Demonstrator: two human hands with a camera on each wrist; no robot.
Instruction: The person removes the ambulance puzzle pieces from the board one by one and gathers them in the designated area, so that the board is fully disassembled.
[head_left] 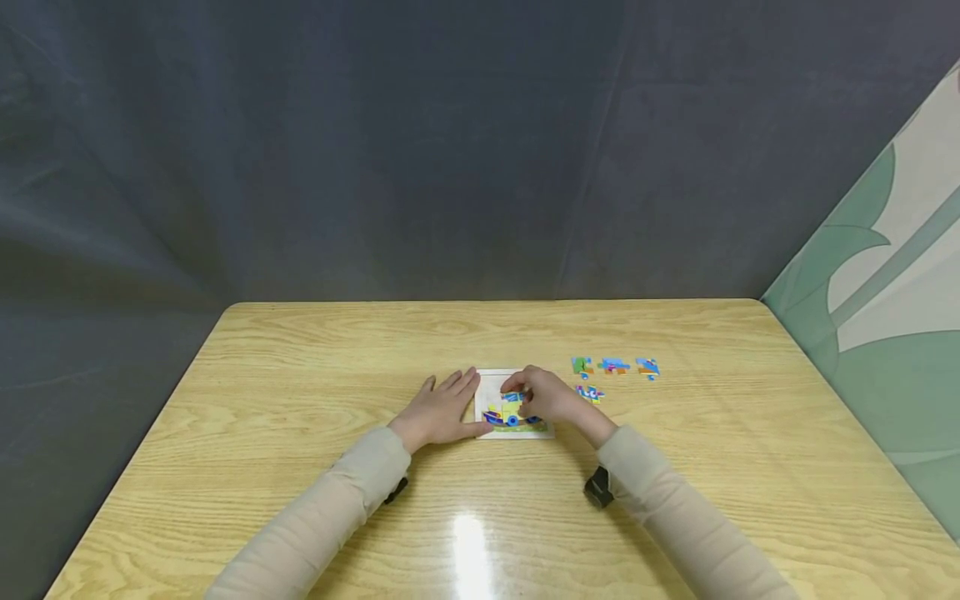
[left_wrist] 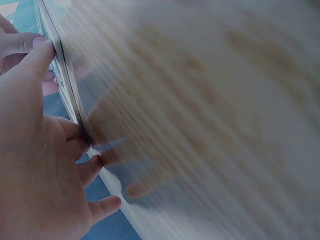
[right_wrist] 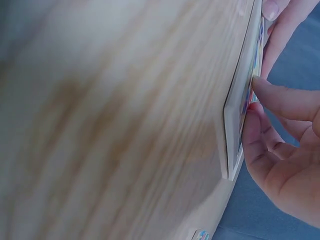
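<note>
A white-framed jigsaw board (head_left: 517,436) lies on the table, partly filled with a picture of a blue and yellow vehicle. My left hand (head_left: 441,412) rests at its left side with fingers spread, the thumb reaching over the lower left of the frame. In the left wrist view, that thumb (left_wrist: 40,57) touches the board's edge. Over the right part of the picture, my right hand (head_left: 551,396) has its fingers curled and pinches a puzzle piece against the board. The right wrist view shows the thumb (right_wrist: 280,100) and fingertips at the board's surface; the piece is mostly hidden.
Several loose puzzle pieces lie right of the board: a green-and-blue piece (head_left: 581,365), a blue-and-pink piece (head_left: 614,366), a blue-and-orange piece (head_left: 648,367) and a multicoloured piece (head_left: 590,394). A dark cloth (head_left: 480,167) hangs behind the wooden table (head_left: 315,350).
</note>
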